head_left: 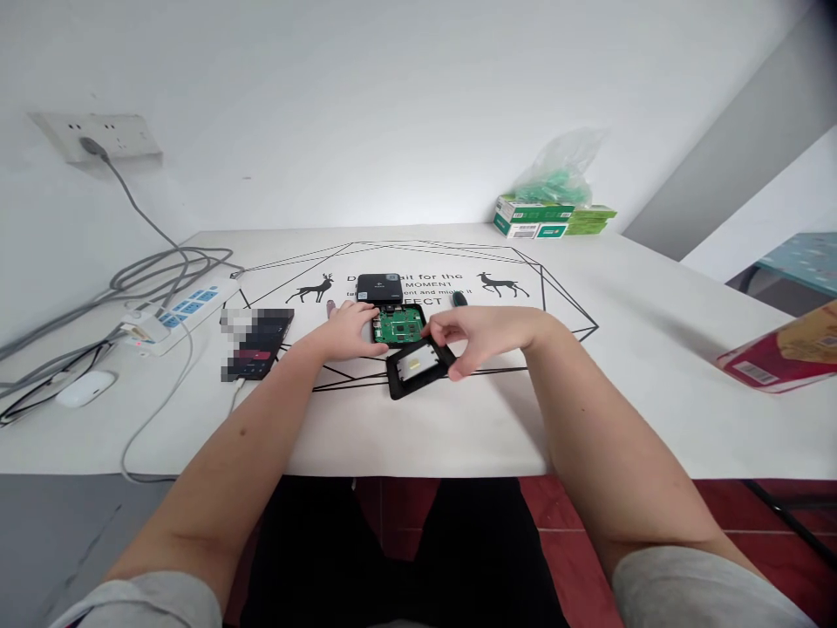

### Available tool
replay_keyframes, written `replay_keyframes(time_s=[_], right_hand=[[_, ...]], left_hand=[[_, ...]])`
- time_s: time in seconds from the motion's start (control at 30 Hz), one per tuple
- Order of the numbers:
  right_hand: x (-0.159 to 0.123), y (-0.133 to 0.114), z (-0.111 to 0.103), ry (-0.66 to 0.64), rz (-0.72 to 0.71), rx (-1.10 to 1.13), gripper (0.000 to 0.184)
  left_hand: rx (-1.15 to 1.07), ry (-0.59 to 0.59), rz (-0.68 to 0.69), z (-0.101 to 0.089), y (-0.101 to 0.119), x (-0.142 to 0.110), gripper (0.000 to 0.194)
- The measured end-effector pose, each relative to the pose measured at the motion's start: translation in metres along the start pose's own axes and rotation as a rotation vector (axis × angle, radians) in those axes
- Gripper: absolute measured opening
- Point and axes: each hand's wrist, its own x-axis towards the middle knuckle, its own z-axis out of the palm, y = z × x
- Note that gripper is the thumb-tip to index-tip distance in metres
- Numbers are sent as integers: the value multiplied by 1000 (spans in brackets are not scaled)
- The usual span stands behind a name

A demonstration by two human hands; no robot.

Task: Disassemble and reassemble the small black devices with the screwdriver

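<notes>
A small black electronics case (372,332) lies open on the table, with a green circuit board (400,326) showing inside. My left hand (346,331) grips the left side of this case, thumb at the near corner and fingers at the far one. In my right hand (467,336) is a black cover (394,384), pinched by its right edge and tilted just in front of the case. A silvery metal plate (418,361) sits on the cover's upturned inner face. Directly behind the open case is a closed black box (379,288).
To the left are a phone (261,344), a white power strip (196,310), tangled cables (170,262) and a white mouse-like object (85,389). Two small screwdriver-like handles, one dark green (459,299), lie behind my hands. Green-white boxes (533,218) stand back right; a red-yellow package (785,353) is far right.
</notes>
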Motion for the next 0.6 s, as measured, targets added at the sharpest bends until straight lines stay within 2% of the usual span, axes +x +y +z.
replay_keyframes(time_s=[0.07, 0.13, 0.3, 0.43, 0.53, 0.6], right_hand=[[-3, -8, 4, -68, 127, -178, 64], [-1, -15, 12, -92, 162, -268, 69], [7, -18, 30, -48, 154, -313, 69], [12, -10, 32, 20, 101, -329, 68], [26, -3, 31, 138, -51, -269, 51], [43, 2, 31, 327, -103, -229, 27]], left_hand=[[-6, -18, -10, -1, 2, 0, 96], [-17, -19, -5, -2, 3, 0, 96], [-55, 22, 28, 2, -1, 4, 91], [-73, 45, 33, 6, -6, 7, 90], [-85, 72, 13, 10, -8, 9, 88], [-91, 88, 16, 13, -8, 10, 86]])
